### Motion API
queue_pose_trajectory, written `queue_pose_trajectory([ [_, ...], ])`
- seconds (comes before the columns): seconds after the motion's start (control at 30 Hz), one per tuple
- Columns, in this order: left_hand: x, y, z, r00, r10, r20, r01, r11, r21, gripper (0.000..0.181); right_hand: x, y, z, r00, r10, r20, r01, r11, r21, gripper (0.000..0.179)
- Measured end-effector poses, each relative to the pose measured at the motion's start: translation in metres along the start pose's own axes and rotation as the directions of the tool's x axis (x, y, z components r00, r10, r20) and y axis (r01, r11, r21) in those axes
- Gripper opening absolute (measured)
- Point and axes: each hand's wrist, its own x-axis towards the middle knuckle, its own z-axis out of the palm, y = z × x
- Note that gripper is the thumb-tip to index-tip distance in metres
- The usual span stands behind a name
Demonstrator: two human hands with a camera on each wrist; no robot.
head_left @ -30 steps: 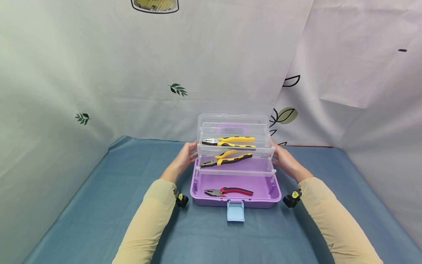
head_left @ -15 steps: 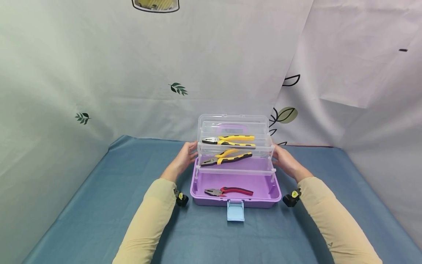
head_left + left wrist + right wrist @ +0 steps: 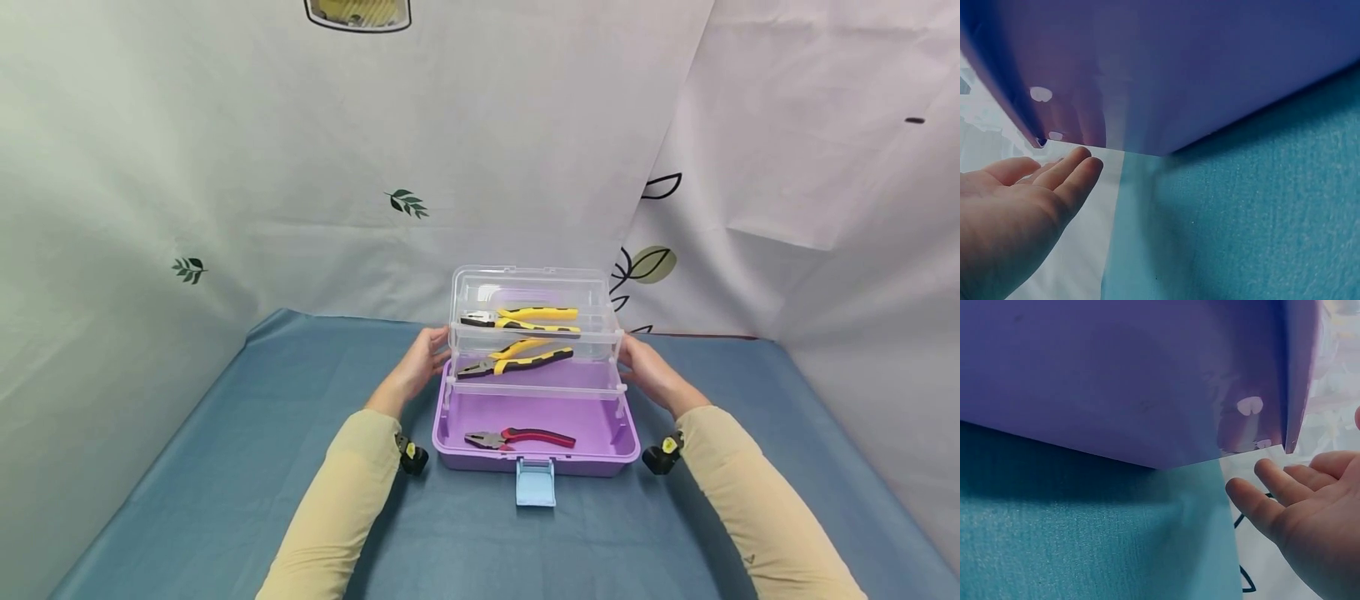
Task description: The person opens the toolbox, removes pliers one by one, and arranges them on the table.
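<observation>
A purple toolbox (image 3: 536,461) stands with its clear lid (image 3: 534,283) raised at the back and its two clear trays lifted out in steps. Combination pliers with yellow and black handles (image 3: 538,314) lie in the upper tray; similar yellow-handled pliers (image 3: 534,361) lie in the lower one. Red-and-black-handled pliers (image 3: 537,435) rest in the purple base. My left hand (image 3: 423,360) is at the lid's left back corner, fingers extended, and my right hand (image 3: 647,367) mirrors it on the right. Both wrist views show loosely straight fingers just beyond the box's back edge.
A light blue latch (image 3: 536,485) hangs down at the box's front. The box stands on a blue cloth (image 3: 480,546), with pale printed curtains (image 3: 315,250) behind and at both sides.
The lid's top edge has come down slightly, tilting forward a little. Both hands stay beside it in nearly the same place; trays and pliers keep their places.
</observation>
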Motion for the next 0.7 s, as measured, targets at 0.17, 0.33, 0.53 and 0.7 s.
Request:
queue_pose_trajectory([
  [0.17,-0.002,0.001,0.0,1.0,0.002,0.003,-0.002,1.0,0.006,0.064,0.0,0.001,0.0,1.0,0.005,-0.003,-0.005,1.0,-0.006,0.069],
  [0.33,-0.004,-0.001,-0.002,1.0,-0.003,-0.001,0.003,1.0,0.02,0.063,0.0,0.0,0.001,1.0,0.008,-0.004,-0.008,1.0,0.014,0.064],
  [0.53,-0.005,-0.007,-0.004,0.997,-0.031,-0.072,0.041,0.99,0.136,0.057,-0.003,0.001,0.0,0.999,0.028,-0.026,-0.03,0.998,-0.059,0.072],
  [0.7,-0.011,-0.01,-0.007,0.996,-0.024,-0.09,0.044,0.972,0.231,0.056,-0.005,0.001,-0.001,0.999,0.039,-0.034,-0.042,0.996,-0.077,0.068],
])
